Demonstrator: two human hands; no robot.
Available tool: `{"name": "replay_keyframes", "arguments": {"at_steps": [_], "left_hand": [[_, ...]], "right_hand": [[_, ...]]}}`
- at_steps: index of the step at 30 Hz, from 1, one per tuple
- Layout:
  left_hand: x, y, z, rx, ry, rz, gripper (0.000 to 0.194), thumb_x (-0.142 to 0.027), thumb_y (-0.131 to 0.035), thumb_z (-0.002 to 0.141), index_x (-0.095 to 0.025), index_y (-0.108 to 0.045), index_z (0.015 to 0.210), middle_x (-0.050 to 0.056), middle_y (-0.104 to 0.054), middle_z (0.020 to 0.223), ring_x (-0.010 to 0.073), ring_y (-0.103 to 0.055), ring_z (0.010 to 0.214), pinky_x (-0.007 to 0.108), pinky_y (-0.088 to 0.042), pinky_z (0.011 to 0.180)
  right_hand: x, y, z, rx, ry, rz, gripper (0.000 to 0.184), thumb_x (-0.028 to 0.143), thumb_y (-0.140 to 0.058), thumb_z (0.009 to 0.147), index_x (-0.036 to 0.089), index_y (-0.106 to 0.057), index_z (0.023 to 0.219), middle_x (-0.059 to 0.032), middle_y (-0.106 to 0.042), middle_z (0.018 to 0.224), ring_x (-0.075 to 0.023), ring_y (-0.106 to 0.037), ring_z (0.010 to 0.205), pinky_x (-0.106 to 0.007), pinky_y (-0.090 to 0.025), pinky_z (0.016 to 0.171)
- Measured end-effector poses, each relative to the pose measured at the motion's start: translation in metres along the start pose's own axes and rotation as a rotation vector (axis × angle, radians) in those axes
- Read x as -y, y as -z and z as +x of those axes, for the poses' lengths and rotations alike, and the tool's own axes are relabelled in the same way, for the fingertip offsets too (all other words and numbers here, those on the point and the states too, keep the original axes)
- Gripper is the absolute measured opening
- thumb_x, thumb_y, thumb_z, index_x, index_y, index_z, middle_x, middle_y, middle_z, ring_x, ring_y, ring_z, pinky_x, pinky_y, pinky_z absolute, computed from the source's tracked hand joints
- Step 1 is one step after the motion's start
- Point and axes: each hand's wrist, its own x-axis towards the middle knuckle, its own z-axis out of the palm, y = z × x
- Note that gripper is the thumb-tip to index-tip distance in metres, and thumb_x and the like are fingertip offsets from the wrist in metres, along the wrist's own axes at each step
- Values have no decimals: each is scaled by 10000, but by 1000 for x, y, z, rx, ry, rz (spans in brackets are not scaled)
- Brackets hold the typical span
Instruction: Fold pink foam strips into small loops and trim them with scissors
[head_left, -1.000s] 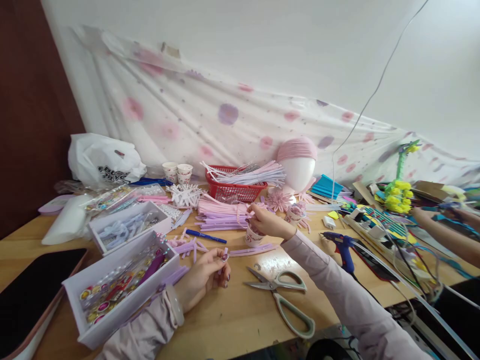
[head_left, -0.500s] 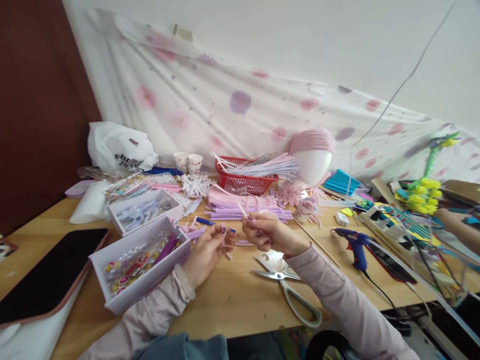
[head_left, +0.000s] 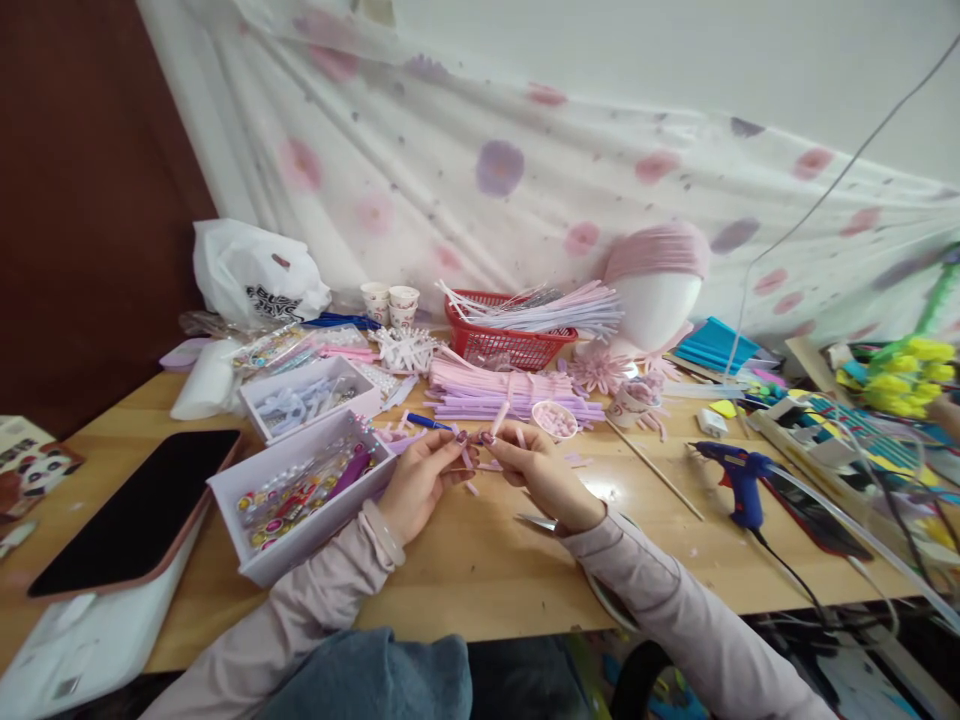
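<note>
Two white boxes (head_left: 322, 520): near one has gems and packets, far one pale-blue pieces. Red basket (head_left: 499, 350) full of pastel pipe cleaners. Left hand (head_left: 416, 485) pinches lilac piece (head_left: 466, 455), right hand (head_left: 544, 475) pink piece (head_left: 501, 414); looks like fine fingertip work, calls for steady pinch. Paper cup (head_left: 559, 438) beside: pink snippets.

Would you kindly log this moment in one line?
left hand: holding lilac piece; right hand: holding pink piece; scissors: partly hidden; glue gun: untouched

soft muted light, pale glare on the wooden table (head_left: 495, 590), wide-angle stretching toward the edges, slightly blurred detail
</note>
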Motion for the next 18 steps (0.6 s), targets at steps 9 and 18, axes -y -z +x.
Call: {"name": "replay_keyframes", "arguments": {"at_steps": [9,18], "left_hand": [[2,-1,1,-56,-57,38,224,-263,-739,646,-135,-596,760,5,-646,719,109,-604,646,249,-485,675],[0,-1,1,-49,-38,60,279,-302,-766,624,-115,-622,772,53,-687,745,141,-634,659,267,-491,660]], "right_hand": [[3,3,11,54,-17,-20,237,360,-606,750,125,-587,778,69,-375,544,-23,-222,398,-203,-111,389],[17,7,19,55,-117,-149,286,392,-516,775,136,-606,866,78,-318,531,-23,-203,359,-198,-100,364]]}}
